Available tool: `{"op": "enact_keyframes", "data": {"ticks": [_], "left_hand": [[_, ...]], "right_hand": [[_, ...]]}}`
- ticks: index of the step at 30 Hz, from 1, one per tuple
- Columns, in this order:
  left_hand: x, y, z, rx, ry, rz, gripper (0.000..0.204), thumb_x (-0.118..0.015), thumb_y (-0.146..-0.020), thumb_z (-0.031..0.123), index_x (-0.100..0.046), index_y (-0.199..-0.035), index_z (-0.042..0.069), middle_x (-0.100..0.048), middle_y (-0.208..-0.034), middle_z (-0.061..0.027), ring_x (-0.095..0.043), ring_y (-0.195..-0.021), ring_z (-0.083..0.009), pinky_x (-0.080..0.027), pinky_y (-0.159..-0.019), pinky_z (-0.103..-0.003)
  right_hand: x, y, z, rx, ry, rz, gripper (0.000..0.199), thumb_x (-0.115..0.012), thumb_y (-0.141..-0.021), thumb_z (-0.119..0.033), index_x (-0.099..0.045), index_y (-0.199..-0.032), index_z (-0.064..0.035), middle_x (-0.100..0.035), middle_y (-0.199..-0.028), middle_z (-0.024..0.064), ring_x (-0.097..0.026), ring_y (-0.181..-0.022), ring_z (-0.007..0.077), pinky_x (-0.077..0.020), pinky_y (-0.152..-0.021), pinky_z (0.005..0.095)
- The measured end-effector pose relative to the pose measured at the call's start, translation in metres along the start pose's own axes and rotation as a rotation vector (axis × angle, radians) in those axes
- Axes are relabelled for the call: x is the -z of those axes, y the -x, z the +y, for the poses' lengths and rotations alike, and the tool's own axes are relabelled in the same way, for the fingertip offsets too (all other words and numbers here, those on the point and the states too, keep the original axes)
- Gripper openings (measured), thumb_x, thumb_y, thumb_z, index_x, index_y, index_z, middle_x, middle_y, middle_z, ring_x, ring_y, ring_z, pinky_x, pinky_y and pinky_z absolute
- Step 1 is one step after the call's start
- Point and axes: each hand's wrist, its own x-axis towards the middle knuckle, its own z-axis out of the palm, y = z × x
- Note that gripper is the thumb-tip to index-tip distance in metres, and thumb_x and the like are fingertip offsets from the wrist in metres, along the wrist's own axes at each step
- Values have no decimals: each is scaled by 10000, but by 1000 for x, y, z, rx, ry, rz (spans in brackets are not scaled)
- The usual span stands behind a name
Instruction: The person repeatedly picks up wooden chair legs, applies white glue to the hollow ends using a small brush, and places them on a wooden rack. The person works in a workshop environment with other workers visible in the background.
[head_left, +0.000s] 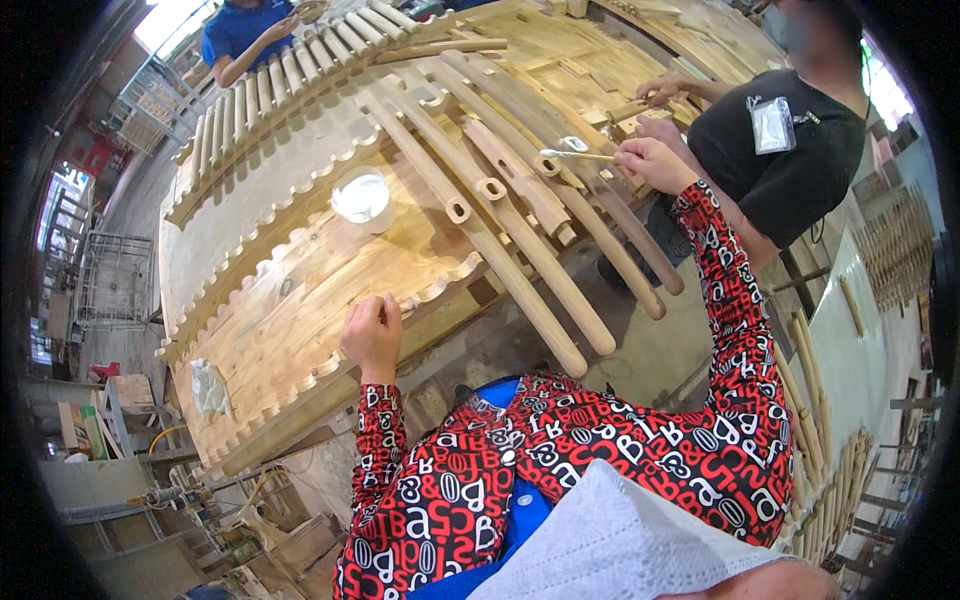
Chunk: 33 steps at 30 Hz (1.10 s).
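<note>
My right hand [655,165] is closed round the thin wooden handle of a brush [590,156] with a white, wet-looking tip. The tip is held over several long wooden posts that lie side by side. Oval slots are cut in the posts; the nearest post [500,262] shows one on its upper face. My left hand [372,345] is curled into a loose fist at the near edge of the workbench, with nothing showing in it. Between my hands and farther back, a white tub [362,205] holds something white, probably glue.
Scalloped wooden rails [270,275] run along the bench. Behind them is a row of round wooden rods [270,85]. A crumpled plastic bag [210,390] lies at the left corner. A co-worker in black [780,150] works at the right; another in blue [245,40] is at the far side.
</note>
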Motion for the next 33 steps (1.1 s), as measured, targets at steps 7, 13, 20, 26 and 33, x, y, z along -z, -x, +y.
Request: {"op": "enact_keyframes", "data": {"ticks": [7,13,20,26,33], "left_hand": [[-5,3,-5,57,-7,-23,249,-662,-856,200,-597,-646,82,-580,-613,-73,-552,-594,-266,-432,-553,-377],[-10,6,-9,85,-42,-14,261,-660,-857,199,-587,-636,80,-560,-593,-73,-529,-566,-269,-415,-537,-380],[-14,8,-14,78,-80,32,258,-659,-855,208,-596,-639,83,-550,-581,-68,-533,-560,-263,-408,-524,-383],[-18,9,-19,91,-111,29,248,-658,-854,207,-608,-643,87,-549,-574,-61,-535,-559,-250,-403,-514,-374],[-19,11,-22,103,-143,39,245,-669,-841,200,-606,-629,96,-543,-566,-53,-531,-548,-241,-393,-497,-365]], "right_hand": [[-24,12,-8,35,354,258,165,-642,-868,-265,-640,-933,-114,-638,-848,77,-647,-810,264,-502,-687,380],[-26,3,-3,176,558,411,146,-669,-863,-231,-692,-991,-167,-627,-834,15,-615,-850,190,-427,-737,371],[-35,-13,17,329,591,421,158,-665,-860,-280,-733,-1002,-278,-616,-853,-38,-574,-910,153,-334,-841,394],[-36,-27,25,419,570,458,154,-694,-844,-279,-738,-992,-281,-618,-844,-43,-564,-934,158,-333,-854,399],[-29,-30,22,356,529,311,146,-691,-852,-291,-736,-990,-275,-620,-847,-41,-566,-925,162,-339,-854,391]]}}
